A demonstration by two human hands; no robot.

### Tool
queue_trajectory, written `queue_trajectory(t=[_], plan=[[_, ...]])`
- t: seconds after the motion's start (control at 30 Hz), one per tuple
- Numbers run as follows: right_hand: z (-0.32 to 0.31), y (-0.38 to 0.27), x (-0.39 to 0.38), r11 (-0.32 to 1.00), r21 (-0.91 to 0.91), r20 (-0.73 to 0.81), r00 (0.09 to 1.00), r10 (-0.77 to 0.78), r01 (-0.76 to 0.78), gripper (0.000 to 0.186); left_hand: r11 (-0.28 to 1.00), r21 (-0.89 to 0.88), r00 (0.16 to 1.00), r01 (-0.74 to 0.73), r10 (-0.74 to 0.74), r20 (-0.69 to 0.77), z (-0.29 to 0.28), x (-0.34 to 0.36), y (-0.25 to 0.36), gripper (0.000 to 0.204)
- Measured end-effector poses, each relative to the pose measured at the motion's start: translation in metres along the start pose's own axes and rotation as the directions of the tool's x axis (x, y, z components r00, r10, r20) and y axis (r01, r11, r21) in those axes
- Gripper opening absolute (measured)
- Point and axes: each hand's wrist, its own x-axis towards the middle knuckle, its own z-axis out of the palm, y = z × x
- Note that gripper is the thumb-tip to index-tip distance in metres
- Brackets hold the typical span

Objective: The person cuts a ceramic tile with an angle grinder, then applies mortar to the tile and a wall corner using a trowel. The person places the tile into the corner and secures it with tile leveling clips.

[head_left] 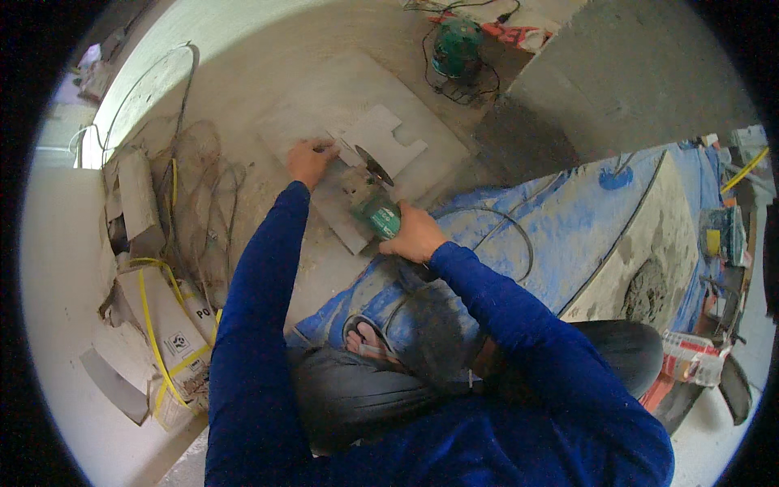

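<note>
My right hand (415, 234) is closed around the green body of an angle grinder (380, 213). Its thin cutting disc (372, 165) stands tilted beside a pale tile piece (369, 134) with a stepped cut-out, lying on a larger dusty square slab (438, 156). My left hand (307, 162) is at the left of that piece, fingers curled at its edge around something small and dark that I cannot make out. The grinder's cable (513, 223) loops off to the right.
A green power tool (457, 47) with cords sits at the back. Cardboard boxes (158, 321) with yellow straps and tangled cables lie left. A dusty blue sheet (527, 211) spreads right, under a mortar-smeared board (625, 252). A grey panel (625, 65) fills the upper right.
</note>
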Motion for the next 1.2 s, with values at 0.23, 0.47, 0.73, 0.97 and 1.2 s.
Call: queue_trajectory(t=[0.23, 0.47, 0.73, 0.97, 1.2], plan=[[0.003, 0.008, -0.003, 1.000, -0.023, 0.003, 1.000, -0.006, 0.006, 0.101, 1.000, 0.026, 1.000, -0.013, 0.013, -0.013, 0.001, 0.000, -0.001, 0.033], [0.005, 0.012, -0.011, 1.000, -0.012, -0.023, 1.000, 0.015, -0.015, 0.101, 1.000, 0.023, 1.000, 0.020, -0.021, 0.003, 0.009, 0.004, -0.007, 0.032], [0.005, 0.004, 0.003, 0.999, -0.029, -0.006, 1.000, 0.018, -0.018, 0.099, 0.999, 0.017, 0.999, 0.045, -0.045, 0.009, 0.011, 0.003, -0.007, 0.031], [0.011, 0.001, 0.013, 0.999, 0.017, -0.089, 0.995, -0.043, 0.045, 0.100, 1.000, 0.020, 1.000, -0.004, 0.003, 0.021, 0.009, 0.006, -0.009, 0.035], [0.008, 0.008, -0.005, 1.000, 0.007, -0.059, 0.998, -0.012, 0.013, 0.096, 0.999, 0.035, 0.999, 0.027, -0.027, 0.018, 0.006, 0.003, -0.004, 0.040]])
